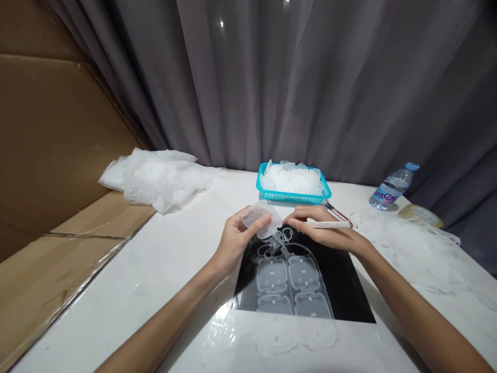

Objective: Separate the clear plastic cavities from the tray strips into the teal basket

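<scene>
In the centre, a translucent, rounded plastic piece (255, 212) hides most of the left fingers (261, 224), and the left end of a slim white stick (330, 225) is lost among the right fingers (305, 213). The left edge cuts off a brown cardboard panel (42, 145); the label (385, 196) of the clear, blue-capped plastic bottle (398, 181) curves partly out of sight.

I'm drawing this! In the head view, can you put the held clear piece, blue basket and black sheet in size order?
Largest to smallest:
1. Black sheet, partly covered
2. Blue basket
3. Clear piece
</scene>
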Tool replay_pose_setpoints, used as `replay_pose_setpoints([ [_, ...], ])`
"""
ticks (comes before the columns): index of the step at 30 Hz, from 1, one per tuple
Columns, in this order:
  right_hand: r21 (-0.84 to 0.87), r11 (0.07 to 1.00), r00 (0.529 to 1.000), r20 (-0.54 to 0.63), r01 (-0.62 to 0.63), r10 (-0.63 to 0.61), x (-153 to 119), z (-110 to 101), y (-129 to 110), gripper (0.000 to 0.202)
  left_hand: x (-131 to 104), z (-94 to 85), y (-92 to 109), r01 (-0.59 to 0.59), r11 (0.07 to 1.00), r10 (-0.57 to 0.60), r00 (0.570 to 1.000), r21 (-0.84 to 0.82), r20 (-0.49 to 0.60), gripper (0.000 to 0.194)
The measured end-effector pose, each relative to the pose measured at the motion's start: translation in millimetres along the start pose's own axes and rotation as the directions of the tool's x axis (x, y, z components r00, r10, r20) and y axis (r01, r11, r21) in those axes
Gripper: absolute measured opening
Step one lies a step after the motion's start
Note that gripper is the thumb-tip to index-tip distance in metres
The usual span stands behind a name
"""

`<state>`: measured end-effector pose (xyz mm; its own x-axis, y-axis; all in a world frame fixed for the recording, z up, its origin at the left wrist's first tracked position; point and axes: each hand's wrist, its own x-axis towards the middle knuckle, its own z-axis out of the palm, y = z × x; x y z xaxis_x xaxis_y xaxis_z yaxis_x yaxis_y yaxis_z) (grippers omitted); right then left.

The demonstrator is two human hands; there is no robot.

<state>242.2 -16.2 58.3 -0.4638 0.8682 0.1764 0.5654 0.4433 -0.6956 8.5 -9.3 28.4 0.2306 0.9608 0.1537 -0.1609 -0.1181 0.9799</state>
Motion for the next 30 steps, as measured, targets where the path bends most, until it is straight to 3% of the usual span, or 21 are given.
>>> replay_pose_setpoints([
  [9, 0.173, 0.985, 0.99, 0.141, -0.021, -0.003, -10, -11, -31, 0.02, -5, 0.0, -4, 0.068, 0.991, -0.052, 0.99, -0.117, 0.135, 0.025],
  [14, 0.196, 0.981, 0.993, 0.119, -0.017, -0.007, -15, -11, -43, 0.019, -5, 0.5, -4, 0.079, 0.986, -0.055, 0.985, -0.148, 0.161, 0.028],
  [21, 0.171, 0.985, 0.995, 0.095, -0.003, -0.014, -14, -11, -44, 0.031, -5, 1.4, -4, 0.096, 0.981, -0.062, 0.979, -0.169, 0.196, 0.024],
  [30, 0.19, 0.981, 0.997, 0.073, -0.048, 0.035, -10, -10, -27, 0.026, -3, -0.1, -7, 0.145, 0.983, -0.121, 0.973, -0.113, 0.195, 0.031],
])
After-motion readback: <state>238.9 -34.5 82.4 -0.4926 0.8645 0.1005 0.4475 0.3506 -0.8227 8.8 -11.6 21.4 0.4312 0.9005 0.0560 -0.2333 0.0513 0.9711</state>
